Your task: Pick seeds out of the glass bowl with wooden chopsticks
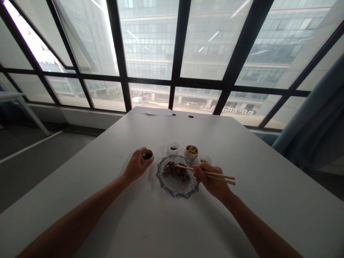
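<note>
A scalloped glass dish [177, 188] sits on the white table [172, 222] with a pile of dark food [174, 169] at its far side. My right hand [211, 181] is closed on a pair of wooden chopsticks [215, 174], whose tips lie on the dark food. My left hand [137, 165] is wrapped round a small cup [147, 155] left of the dish. Behind the dish stand a small white cup [172, 147] and a small bowl of pale pieces [191, 151].
A sheet of paper [153, 111] lies at the table's far edge, beside two small round holes [191, 116]. Large dark-framed windows rise beyond. A blue curtain [317, 118] hangs at the right. Another white table [16, 98] stands at the far left.
</note>
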A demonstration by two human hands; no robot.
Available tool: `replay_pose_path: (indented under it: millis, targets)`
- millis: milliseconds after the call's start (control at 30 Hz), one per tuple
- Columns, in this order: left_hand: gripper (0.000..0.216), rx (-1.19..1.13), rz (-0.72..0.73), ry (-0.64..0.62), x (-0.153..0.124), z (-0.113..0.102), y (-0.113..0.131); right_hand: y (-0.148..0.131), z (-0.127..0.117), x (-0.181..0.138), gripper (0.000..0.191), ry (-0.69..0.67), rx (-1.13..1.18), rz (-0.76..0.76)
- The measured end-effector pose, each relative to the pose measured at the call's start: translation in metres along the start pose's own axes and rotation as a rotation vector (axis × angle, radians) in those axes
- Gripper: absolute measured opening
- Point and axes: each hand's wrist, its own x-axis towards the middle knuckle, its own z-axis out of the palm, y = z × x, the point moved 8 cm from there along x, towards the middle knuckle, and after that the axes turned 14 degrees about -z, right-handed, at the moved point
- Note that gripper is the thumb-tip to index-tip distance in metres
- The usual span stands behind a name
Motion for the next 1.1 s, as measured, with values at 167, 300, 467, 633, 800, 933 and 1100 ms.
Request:
replay_pose_path:
  millis: [167, 300, 467, 633, 800, 933, 1100]
  targets:
    - [0.056, -0.04, -0.033, -0.019, -0.001, 0.005, -0.005, 0.017, -0.003, -0.012, 0.043, 0.13, 0.109, 0.09]
    - [0.066, -0.075, -0.124, -0.054, -0.002, 0.008, -0.019, 0.038, -0.014, -0.027, 0.045, 0.353, 0.257, 0.217]
    - [0.076, -0.096, -0.171, -0.095, -0.003, 0.01, -0.027, 0.065, -0.021, -0.041, 0.046, 0.557, 0.5, 0.362]
    - [0.078, -0.074, -0.174, -0.112, -0.003, 0.01, -0.026, 0.074, -0.019, -0.042, 0.045, 0.593, 0.596, 0.413]
    - [0.077, -0.055, -0.166, -0.113, -0.004, 0.009, -0.025, 0.061, -0.026, -0.043, 0.043, 0.582, 0.491, 0.332]
    - [0.076, -0.059, -0.166, -0.114, -0.003, 0.01, -0.027, 0.017, -0.039, -0.041, 0.03, 0.396, -0.036, 0.003]
    - [0.075, -0.059, -0.152, -0.106, -0.003, 0.01, -0.026, -0.042, -0.017, -0.036, 0.016, 0.061, -0.406, -0.587]
